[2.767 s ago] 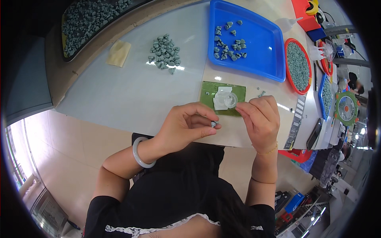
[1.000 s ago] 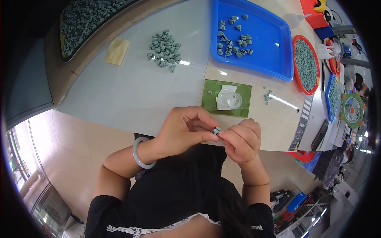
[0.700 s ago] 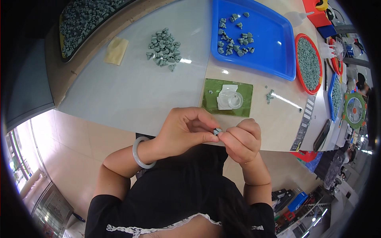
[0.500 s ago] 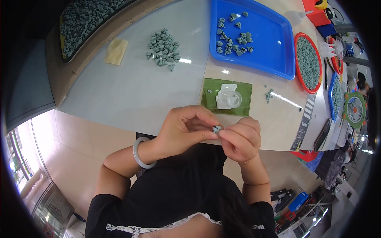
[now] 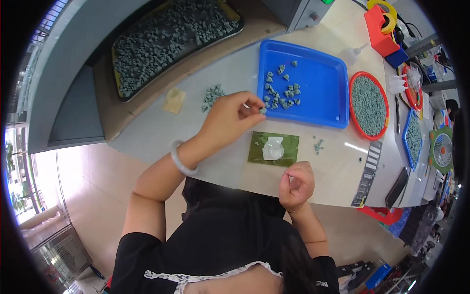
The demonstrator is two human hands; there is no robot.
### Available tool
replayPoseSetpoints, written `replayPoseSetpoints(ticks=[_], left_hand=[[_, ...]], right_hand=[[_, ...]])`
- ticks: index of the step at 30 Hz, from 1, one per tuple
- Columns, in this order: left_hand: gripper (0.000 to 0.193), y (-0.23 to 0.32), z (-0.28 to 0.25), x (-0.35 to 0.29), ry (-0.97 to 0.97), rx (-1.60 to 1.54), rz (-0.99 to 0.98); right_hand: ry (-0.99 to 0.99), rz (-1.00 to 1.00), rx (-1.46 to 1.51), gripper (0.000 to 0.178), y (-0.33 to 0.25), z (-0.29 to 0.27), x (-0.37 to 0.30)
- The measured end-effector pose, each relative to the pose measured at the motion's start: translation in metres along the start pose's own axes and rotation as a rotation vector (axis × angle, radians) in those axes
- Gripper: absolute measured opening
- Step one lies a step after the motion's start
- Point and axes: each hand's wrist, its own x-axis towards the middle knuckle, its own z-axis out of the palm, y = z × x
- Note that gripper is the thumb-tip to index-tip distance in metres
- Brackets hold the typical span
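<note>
My left hand (image 5: 226, 119), with a pale bangle (image 5: 180, 159) on its wrist, pinches a small grey-green stone-like piece (image 5: 263, 110) between thumb and fingertips. It is at the lower left corner of a blue tray (image 5: 318, 83), where several similar pieces lie in the left part. Partly behind this hand is a loose pile of such pieces (image 5: 213, 93). My right hand (image 5: 297, 186) is closed near the table's front edge; anything in its fingertips is too small to make out. Between the hands lies a green mat (image 5: 255, 154) carrying a small clear cup (image 5: 275, 151) on white paper.
A red round tray (image 5: 387, 105) full of tiny green bits stands right of the blue tray. Back left, a dark tray (image 5: 240, 24) of pieces sits on a ledge. A yellowish cloth (image 5: 174, 100), a few small bits (image 5: 318, 146) and a dark phone-like slab (image 5: 397, 187) lie about.
My left hand has moved forward from beside my right hand to the blue tray's corner, carrying the stone-like piece. My right hand has let go of it and drawn slightly back. The view has shifted.
</note>
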Motion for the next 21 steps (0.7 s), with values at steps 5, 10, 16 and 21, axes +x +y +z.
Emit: replayPoseSetpoints(ticks=[5,10,16,21], left_hand=[[0.022,0.006,-0.011,0.038,0.051,-0.015,-0.048],[0.013,-0.011,-0.042,0.051,0.231,0.465,0.102],[0.01,-0.023,-0.03,0.049,0.109,0.646,0.111],[0.009,-0.026,-0.029,0.04,0.186,0.569,0.09]], right_hand=[[0.023,0.042,-0.031,0.024,-0.001,-0.014,0.013],[-0.011,0.064,0.0,0.019,0.006,-0.027,0.017],[0.015,0.136,0.019,0.017,0.016,-0.04,0.014],[0.114,0.391,-0.361,0.008,0.026,-0.09,0.036]])
